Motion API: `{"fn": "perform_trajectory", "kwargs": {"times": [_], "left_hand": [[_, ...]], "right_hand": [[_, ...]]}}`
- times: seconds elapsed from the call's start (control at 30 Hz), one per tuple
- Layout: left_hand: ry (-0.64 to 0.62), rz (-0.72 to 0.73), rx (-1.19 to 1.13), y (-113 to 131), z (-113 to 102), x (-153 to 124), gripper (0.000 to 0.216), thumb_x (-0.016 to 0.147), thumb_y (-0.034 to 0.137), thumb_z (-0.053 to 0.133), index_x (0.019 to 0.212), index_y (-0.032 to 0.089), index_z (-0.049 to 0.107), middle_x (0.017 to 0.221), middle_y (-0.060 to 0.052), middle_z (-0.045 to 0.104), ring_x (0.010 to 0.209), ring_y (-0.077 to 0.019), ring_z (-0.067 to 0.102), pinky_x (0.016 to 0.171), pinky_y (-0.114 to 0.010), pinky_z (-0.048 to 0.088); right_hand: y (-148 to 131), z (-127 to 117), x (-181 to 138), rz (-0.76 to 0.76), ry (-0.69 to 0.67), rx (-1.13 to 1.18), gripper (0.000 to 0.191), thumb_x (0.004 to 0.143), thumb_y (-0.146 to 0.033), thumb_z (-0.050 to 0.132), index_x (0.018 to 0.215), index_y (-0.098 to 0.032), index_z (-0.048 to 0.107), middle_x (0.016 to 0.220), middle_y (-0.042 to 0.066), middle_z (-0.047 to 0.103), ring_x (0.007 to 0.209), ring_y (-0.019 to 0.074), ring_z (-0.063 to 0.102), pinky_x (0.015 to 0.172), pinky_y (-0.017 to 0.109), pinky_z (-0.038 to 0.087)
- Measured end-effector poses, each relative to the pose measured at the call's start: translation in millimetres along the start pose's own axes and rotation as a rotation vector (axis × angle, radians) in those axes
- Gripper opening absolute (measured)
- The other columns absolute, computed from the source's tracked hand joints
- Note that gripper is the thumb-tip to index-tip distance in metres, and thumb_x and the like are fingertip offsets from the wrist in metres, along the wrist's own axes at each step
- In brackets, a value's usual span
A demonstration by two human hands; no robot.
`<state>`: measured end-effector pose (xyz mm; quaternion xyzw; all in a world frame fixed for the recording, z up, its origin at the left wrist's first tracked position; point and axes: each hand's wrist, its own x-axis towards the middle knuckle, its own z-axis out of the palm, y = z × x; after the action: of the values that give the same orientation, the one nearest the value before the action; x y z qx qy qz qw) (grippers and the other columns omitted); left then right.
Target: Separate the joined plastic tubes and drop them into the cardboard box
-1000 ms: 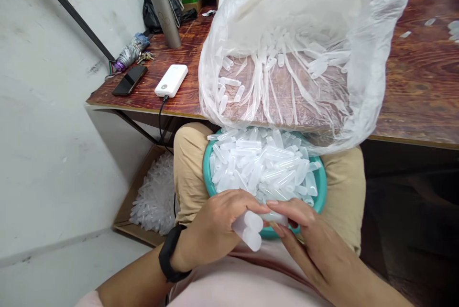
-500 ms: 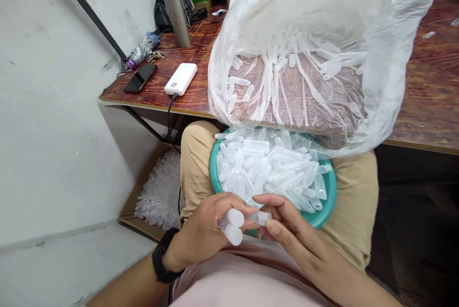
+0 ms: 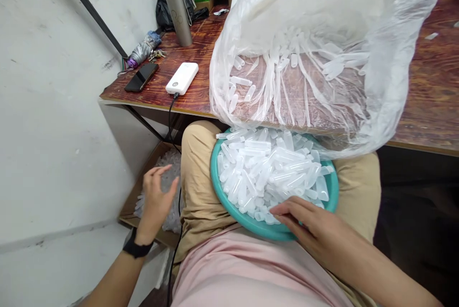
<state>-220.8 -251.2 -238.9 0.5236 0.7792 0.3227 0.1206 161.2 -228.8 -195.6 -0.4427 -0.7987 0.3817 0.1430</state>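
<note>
A teal basin (image 3: 337, 187) heaped with translucent plastic tubes (image 3: 258, 168) rests on my lap. My right hand (image 3: 308, 225) is at its near right edge, thumb and fingers drawn together in a pinch against the tubes. Whatever sits between those fingertips is hidden. Off to the left, my left hand (image 3: 156, 202), with a black band on the wrist, hangs over a cardboard box (image 3: 129, 206). Its fingers are apart and nothing shows in them. More loose tubes (image 3: 174, 216) fill that box, partly covered by the hand.
A clear plastic bag (image 3: 322, 101) with several tubes lies on the wooden table (image 3: 201, 77), overhanging its front edge. Left of it are a white power bank (image 3: 182, 78) with a black cable, a phone (image 3: 141, 77), a folded umbrella (image 3: 143, 49) and a steel flask (image 3: 175, 5).
My left hand has left the middle, swung left over the box and opened; the tubes it held are gone from it. My right hand has shifted slightly right, onto the basin's tubes.
</note>
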Motion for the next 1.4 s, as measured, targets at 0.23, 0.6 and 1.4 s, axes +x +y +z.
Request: {"fn": "perform_trajectory", "kwargs": {"times": [0.23, 0.6, 1.4], "left_hand": [[-0.545, 1.027, 0.197, 131, 27, 4, 0.028, 0.103, 0.020, 0.051, 0.127, 0.024, 0.065, 0.117, -0.009, 0.060, 0.112, -0.0250, 0.056, 0.100, -0.040, 0.045], [-0.692, 1.138, 0.338, 156, 53, 23, 0.013, 0.099, 0.025, 0.063, 0.108, 0.016, 0.063, 0.116, -0.010, 0.063, 0.111, -0.0280, 0.057, 0.094, -0.042, 0.044], [-0.849, 0.353, -0.437, 151, 16, -16, 0.021, 0.097, 0.031, 0.068, 0.116, 0.023, 0.073, 0.116, 0.000, 0.079, 0.103, -0.0167, 0.072, 0.092, -0.027, 0.053]], "right_hand": [[-6, 26, 24, -0.119, -0.156, -0.158, 0.035, 0.093, -0.008, 0.054, 0.123, -0.022, 0.064, 0.114, 0.008, 0.075, 0.104, 0.0259, 0.074, 0.087, 0.038, 0.057], [-7, 6, 32, -0.030, -0.313, -0.027, 0.037, 0.089, -0.004, 0.051, 0.116, -0.024, 0.065, 0.111, 0.004, 0.076, 0.098, 0.0209, 0.073, 0.084, 0.032, 0.055], [-17, 12, 3, -0.022, 0.310, 0.301, 0.031, 0.097, -0.034, 0.068, 0.127, -0.031, 0.063, 0.110, 0.004, 0.071, 0.095, 0.0184, 0.073, 0.084, 0.031, 0.064]]}}
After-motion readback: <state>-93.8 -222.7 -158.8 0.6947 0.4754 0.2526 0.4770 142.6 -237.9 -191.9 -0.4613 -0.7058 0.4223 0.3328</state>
